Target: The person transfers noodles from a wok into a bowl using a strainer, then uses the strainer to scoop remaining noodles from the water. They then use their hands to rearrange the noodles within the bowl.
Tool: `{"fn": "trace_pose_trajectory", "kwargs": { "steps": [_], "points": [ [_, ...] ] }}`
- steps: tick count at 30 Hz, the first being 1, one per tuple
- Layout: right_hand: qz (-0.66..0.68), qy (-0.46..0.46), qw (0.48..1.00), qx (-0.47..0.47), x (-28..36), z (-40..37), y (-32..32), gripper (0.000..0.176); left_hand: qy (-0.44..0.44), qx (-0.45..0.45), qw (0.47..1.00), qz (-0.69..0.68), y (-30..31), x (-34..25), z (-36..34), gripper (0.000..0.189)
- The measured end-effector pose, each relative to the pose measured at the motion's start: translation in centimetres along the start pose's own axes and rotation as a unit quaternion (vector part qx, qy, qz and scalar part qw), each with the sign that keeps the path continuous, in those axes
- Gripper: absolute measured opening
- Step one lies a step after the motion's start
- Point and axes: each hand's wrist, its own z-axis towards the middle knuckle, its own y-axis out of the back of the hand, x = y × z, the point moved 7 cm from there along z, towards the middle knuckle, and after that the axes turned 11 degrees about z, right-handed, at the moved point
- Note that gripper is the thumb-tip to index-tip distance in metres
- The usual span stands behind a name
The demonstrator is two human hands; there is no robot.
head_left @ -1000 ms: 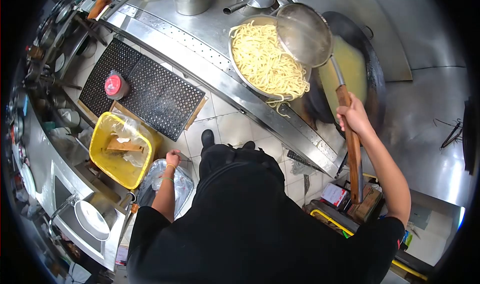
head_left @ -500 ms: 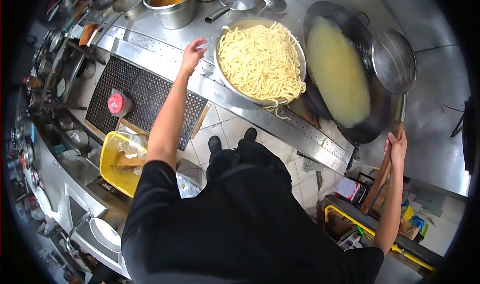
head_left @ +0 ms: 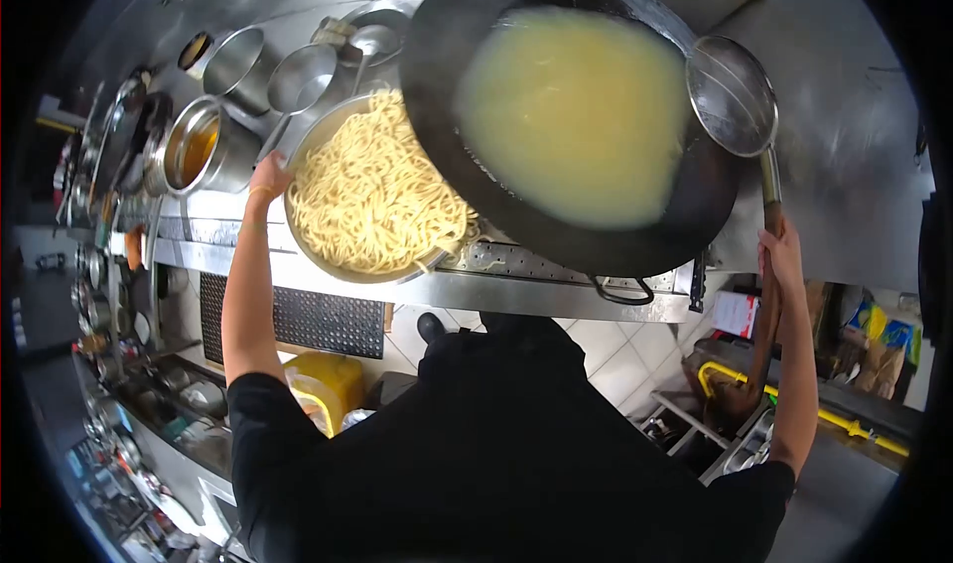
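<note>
Seen from above, a person in a black shirt stands at a long stainless steel cooking counter (head_left: 556, 290). Their left hand (head_left: 270, 178) reaches forward to the left edge of a wide, shallow steel bowl (head_left: 328, 268) heaped with pale yellow cooked noodles (head_left: 372, 201). The fingers bend down onto the rim and touch it, but it cannot be told whether they actually pinch it. The bowl sits at the front edge of the counter, and its right side is tucked just under the rim of a large round black wok (head_left: 442, 96). The wok fills the middle of the counter and holds a pool of cloudy yellow liquid (head_left: 576, 116). The right hand (head_left: 784, 255) is out to the right, beyond the counter's right end, with its fingers wrapped tight around the long wooden handle (head_left: 770, 211) of a round wire-mesh strainer (head_left: 733, 96). The strainer's head rests on the wok's far right rim, above the liquid. To the left of the bowl, near the counter's back left corner, stands a steel pot of amber oil (head_left: 199, 146), and steel ladles (head_left: 303, 76) lie just beside it. On the tiled floor below the counter's front edge lie a black perforated mat (head_left: 308, 320) and a yellow plastic bin (head_left: 333, 384).
</note>
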Motion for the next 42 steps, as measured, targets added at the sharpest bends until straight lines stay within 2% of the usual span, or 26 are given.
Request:
{"fn": "trace_pose_trajectory", "kwargs": {
  "steps": [1,4,6,8,10,12,14,16,17,18,19,20,21,23,25,26,28,32,38,41,42],
  "points": [
    [-0.015,-0.018,1.000,-0.004,-0.7,1.6,-0.1,0.023,0.041,0.024,0.997,0.062,4.0,-3.0,-2.3,0.047],
    [0.010,-0.070,0.997,0.006,-2.3,5.8,-2.1,0.019,0.012,0.002,0.994,0.108,8.6,-6.7,-3.4,0.039],
    [0.058,-0.122,0.990,0.039,-3.2,8.0,-5.2,0.018,0.035,0.052,0.987,0.150,13.3,-10.8,-5.7,0.035],
    [0.098,-0.148,0.980,0.095,-3.5,9.7,-9.1,0.016,-0.092,-0.153,0.975,0.134,20.6,-14.6,-9.3,0.031],
    [0.135,-0.172,0.961,0.166,-5.0,11.1,-12.9,0.014,-0.097,-0.261,0.958,0.070,27.3,-17.9,-14.7,0.027],
    [0.161,-0.186,0.941,0.231,-4.3,10.3,-16.1,0.013,-0.085,-0.311,0.946,0.021,30.1,-19.3,-20.1,0.020],
    [0.176,-0.192,0.925,0.277,-3.6,8.8,-18.8,0.014,-0.060,-0.182,0.970,-0.146,27.8,-17.8,-24.0,0.013],
    [0.187,-0.213,0.907,0.313,-3.1,6.6,-21.3,0.015,-0.016,0.007,0.971,-0.238,20.3,-16.4,-28.3,0.012],
    [0.196,-0.228,0.895,0.329,-2.9,5.4,-22.2,0.015,-0.102,0.077,0.974,-0.187,15.0,-15.9,-31.6,0.018],
    [0.205,-0.242,0.883,0.346,-2.6,4.2,-23.2,0.016,0.097,0.255,0.827,-0.491,9.3,-16.4,-34.3,0.023],
    [0.212,-0.252,0.870,0.367,-1.8,3.1,-23.7,0.016,0.178,0.334,0.756,-0.535,2.3,-15.1,-38.5,0.026],
    [0.211,-0.253,0.868,0.371,-1.3,2.6,-23.9,0.016,0.185,0.349,0.759,-0.517,-4.0,-13.9,-42.6,0.026],
    [0.227,-0.273,0.849,0.391,-1.0,1.7,-24.3,0.018,0.220,0.319,0.774,-0.501,-9.6,-13.3,-46.6,0.026],
    [0.238,-0.295,0.831,0.407,-0.4,0.2,-24.4,0.020,0.262,0.280,0.805,-0.453,-15.4,-12.9,-51.4,0.027],
    [0.292,-0.316,0.781,0.452,0.9,-1.4,-24.9,0.028,0.265,0.290,0.830,-0.397,-18.2,-12.3,-54.3,0.026],
    [0.288,-0.316,0.784,0.450,1.1,-1.9,-24.8,0.028,0.263,0.298,0.835,-0.380,-19.2,-11.8,-55.5,0.026],
    [0.347,-0.376,0.721,0.467,2.0,-3.9,-25.3,0.034,0.253,0.311,0.842,-0.361,-20.4,-10.6,-56.2,0.025],
    [0.357,-0.378,0.724,0.452,4.7,-7.5,-25.8,0.035,0.228,0.327,0.846,-0.354,-22.5,-7.8,-55.6,0.024],
    [0.350,-0.308,0.784,0.410,10.9,-14.1,-28.2,0.038,0.156,0.353,0.858,-0.339,-26.1,-2.2,-53.5,0.023],
    [0.331,-0.260,0.836,0.353,14.9,-17.7,-29.7,0.040,0.113,0.368,0.866,-0.320,-27.5,0.4,-52.9,0.022],
    [0.326,-0.265,0.838,0.348,16.0,-19.0,-30.5,0.040,0.097,0.373,0.869,-0.309,-27.9,1.3,-52.4,0.022]
  ]
}}
